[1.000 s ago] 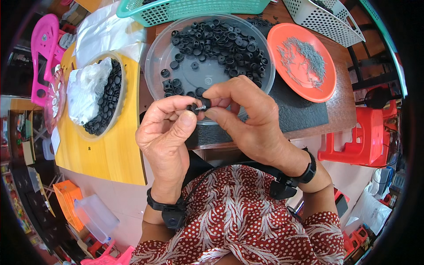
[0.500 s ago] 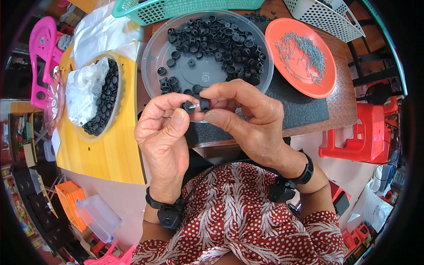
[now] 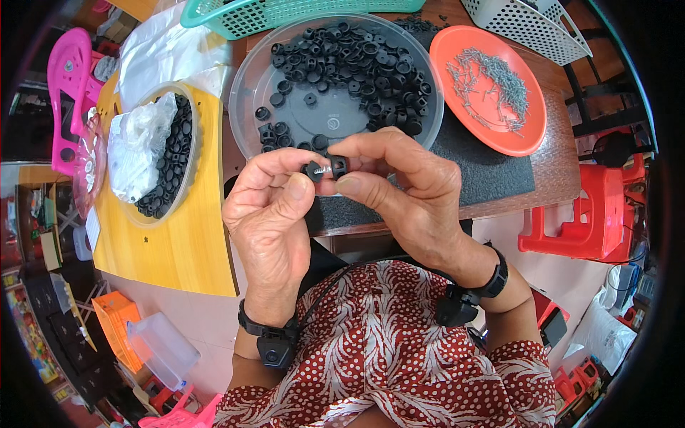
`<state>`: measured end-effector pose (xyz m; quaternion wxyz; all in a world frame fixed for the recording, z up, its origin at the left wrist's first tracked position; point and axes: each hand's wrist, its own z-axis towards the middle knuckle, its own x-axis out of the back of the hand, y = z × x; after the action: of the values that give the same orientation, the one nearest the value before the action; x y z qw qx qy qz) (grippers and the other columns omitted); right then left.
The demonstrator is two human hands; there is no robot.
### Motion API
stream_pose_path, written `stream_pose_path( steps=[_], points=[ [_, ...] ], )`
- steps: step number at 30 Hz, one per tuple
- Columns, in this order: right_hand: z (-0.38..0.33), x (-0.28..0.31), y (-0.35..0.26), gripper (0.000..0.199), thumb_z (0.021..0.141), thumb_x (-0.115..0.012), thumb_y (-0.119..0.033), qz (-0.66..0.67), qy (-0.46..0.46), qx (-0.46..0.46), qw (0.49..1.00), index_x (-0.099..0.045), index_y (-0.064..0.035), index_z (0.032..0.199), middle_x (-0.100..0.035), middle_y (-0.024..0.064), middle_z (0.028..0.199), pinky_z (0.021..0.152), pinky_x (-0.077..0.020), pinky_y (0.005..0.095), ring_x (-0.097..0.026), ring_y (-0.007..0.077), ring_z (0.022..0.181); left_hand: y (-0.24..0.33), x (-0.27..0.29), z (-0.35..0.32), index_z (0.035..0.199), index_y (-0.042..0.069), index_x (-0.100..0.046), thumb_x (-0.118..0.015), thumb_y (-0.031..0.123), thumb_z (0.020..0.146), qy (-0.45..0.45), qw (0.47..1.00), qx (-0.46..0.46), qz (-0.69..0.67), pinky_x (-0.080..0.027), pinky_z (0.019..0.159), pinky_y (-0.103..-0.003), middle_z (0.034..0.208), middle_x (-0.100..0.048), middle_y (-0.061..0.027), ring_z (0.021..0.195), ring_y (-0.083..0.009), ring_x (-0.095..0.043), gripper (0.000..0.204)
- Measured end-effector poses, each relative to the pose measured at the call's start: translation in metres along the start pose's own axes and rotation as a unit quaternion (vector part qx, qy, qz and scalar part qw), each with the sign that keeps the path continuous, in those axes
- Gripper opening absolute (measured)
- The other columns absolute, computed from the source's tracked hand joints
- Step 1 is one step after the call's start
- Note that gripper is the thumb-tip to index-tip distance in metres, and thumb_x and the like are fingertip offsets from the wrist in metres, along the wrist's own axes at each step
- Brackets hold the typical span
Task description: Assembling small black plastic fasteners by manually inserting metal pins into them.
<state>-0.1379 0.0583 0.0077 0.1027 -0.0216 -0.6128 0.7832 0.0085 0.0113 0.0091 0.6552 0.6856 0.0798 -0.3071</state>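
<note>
My left hand [image 3: 275, 203] is closed, pinching a small black plastic cap [image 3: 312, 171] between thumb and fingertips. Opposite it, my right hand [image 3: 399, 182] grips a black hollow cylindrical piece [image 3: 338, 167] with thumb and forefinger. A silvery metal spring [image 3: 322, 170] bridges the short gap between the two black parts. Both hands meet just over the near rim of a clear round tub [image 3: 239, 107], which holds many loose black plastic parts [image 3: 385, 71]. An orange plate [image 3: 531, 139] to the right carries a pile of small metal springs or pins [image 3: 503, 85].
On the yellow table [image 3: 171, 257] at left, a clear bowl [image 3: 139, 220] contains black caps and a plastic bag [image 3: 139, 143]. A black foam mat [image 3: 492, 171] lies under the tub. Green [image 3: 300, 18] and white baskets [image 3: 524, 28] stand behind; a red stool [image 3: 578, 221] is at right.
Both hands have shifted very slightly to the right with their parts. The black pieces and the spring between them stay joined in the same pinch.
</note>
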Motion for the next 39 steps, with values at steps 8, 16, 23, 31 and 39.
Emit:
stream_pose_path(
  steps=[8,16,23,31,39],
  points=[
    [-0.001,0.000,0.003,0.023,0.075,-0.065,0.002,0.104,0.045,-0.020,0.993,-0.064,-0.0023,0.097,-0.058,0.0022,0.080,0.066,-0.0449,0.0215,-0.053,0.0073,0.073,0.001,-0.003,-0.003,0.095,-0.004,-0.059,-0.067,0.003,0.079,0.007,0.998,0.000,0.057,-0.049,0.076,-0.026,0.091,-0.063,-0.0110,0.079,-0.0145,-0.060,0.020],
    [0.003,0.009,0.000,0.021,0.080,-0.059,0.005,0.286,0.000,-0.130,0.949,-0.062,0.0015,0.101,-0.062,0.0023,0.084,0.067,-0.0447,0.0195,-0.054,0.0055,0.075,0.013,-0.017,-0.003,0.097,-0.005,-0.059,-0.067,0.001,0.079,0.000,0.989,-0.048,0.143,-0.046,0.073,-0.022,0.088,-0.062,-0.0077,0.078,-0.0114,-0.058,0.021],
    [0.003,0.007,0.003,0.020,0.080,-0.058,0.004,0.321,0.003,-0.145,0.936,-0.064,0.0004,0.098,-0.061,0.0005,0.079,0.060,-0.0413,0.0179,-0.050,0.0042,0.067,0.013,-0.019,-0.005,0.093,-0.003,-0.062,-0.069,0.001,0.076,0.008,0.949,-0.120,0.291,-0.043,0.066,-0.020,0.083,-0.058,-0.0040,0.073,-0.0085,-0.052,0.019],
    [0.004,0.006,0.002,0.019,0.080,-0.060,0.002,0.318,0.010,-0.153,0.936,-0.065,-0.0004,0.098,-0.061,-0.0002,0.077,0.058,-0.0402,0.0178,-0.049,0.0039,0.064,0.013,-0.023,-0.003,0.087,-0.003,-0.064,-0.070,0.000,0.072,0.012,0.908,-0.181,0.377,-0.044,0.060,-0.021,0.081,-0.058,-0.0062,0.068,-0.0106,-0.053,0.016],
    [0.004,0.004,0.003,0.018,0.080,-0.060,0.002,0.310,0.018,-0.153,0.938,-0.065,-0.0004,0.097,-0.061,-0.0001,0.077,0.058,-0.0405,0.0178,-0.049,0.0039,0.065,0.013,-0.023,-0.002,0.087,-0.004,-0.064,-0.070,-0.001,0.072,0.007,0.897,-0.196,0.397,-0.045,0.060,-0.022,0.082,-0.059,-0.0079,0.068,-0.0117,-0.054,0.016]
  ],
)
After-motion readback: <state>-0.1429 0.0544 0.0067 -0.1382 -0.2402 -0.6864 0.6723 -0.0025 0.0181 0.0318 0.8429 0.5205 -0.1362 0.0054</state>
